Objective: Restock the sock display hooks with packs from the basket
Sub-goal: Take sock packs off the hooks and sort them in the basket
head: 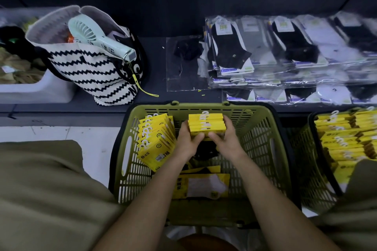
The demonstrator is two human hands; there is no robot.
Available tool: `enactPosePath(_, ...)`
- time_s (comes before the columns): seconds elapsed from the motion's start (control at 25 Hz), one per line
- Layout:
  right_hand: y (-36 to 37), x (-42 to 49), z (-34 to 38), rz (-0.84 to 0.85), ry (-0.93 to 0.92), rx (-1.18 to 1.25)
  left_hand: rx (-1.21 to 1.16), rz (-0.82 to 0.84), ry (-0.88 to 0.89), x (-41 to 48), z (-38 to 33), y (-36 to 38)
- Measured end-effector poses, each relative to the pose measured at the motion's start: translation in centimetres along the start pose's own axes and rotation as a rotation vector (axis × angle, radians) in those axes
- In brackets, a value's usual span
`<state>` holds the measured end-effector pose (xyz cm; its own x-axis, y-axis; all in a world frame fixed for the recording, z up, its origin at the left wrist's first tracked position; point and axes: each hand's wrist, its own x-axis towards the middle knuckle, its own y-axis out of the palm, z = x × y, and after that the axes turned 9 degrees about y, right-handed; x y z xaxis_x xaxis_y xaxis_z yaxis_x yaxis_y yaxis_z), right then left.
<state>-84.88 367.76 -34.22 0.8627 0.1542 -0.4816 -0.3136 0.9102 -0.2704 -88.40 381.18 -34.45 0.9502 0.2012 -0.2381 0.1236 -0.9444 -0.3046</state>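
An olive green basket (263,140) stands on the floor in front of me. Inside it, my left hand (188,141) and my right hand (225,138) together grip a small stack of yellow sock packs (206,124) with white hooks, held above the basket floor. More yellow packs (156,140) lean in a row against the basket's left wall. A single pack with a white sock (202,184) lies flat near the front. No display hooks are in view.
A second basket (314,149) full of yellow packs sits at the right. On the dark shelf lie clear-wrapped black and white socks (285,51), a zigzag tote bag (87,67) with a hand fan (98,36), and a white bin (34,89) at left.
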Motion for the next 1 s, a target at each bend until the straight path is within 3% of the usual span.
enactPosePath(0.2, -2.0, -1.2, 7.0, 0.001, -0.247, 0.137, -0.111, -0.131, 0.235, -0.1, -6.1, -3.2)
enactPosePath(0.36, -3.1, -2.8, 12.4, -0.153, -0.331, 0.339, -0.202, -0.174, 0.396, -0.5, -12.3, -6.1)
enactPosePath(0.52, -4.1, -3.9, 19.0, -0.187, -0.453, 0.387, -0.292, -0.2, 0.563, -0.1, -18.7, -8.6)
enactPosePath(0.72, -6.6, -5.9, 27.0, -0.255, -0.598, 0.314, -0.257, -0.191, 0.717, 0.7, -26.2, -12.4)
enactPosePath(1.0, -9.1, -8.1, 35.8, -0.154, -0.753, 0.274, -0.341, -0.115, 0.849, 2.7, -33.5, -17.0)
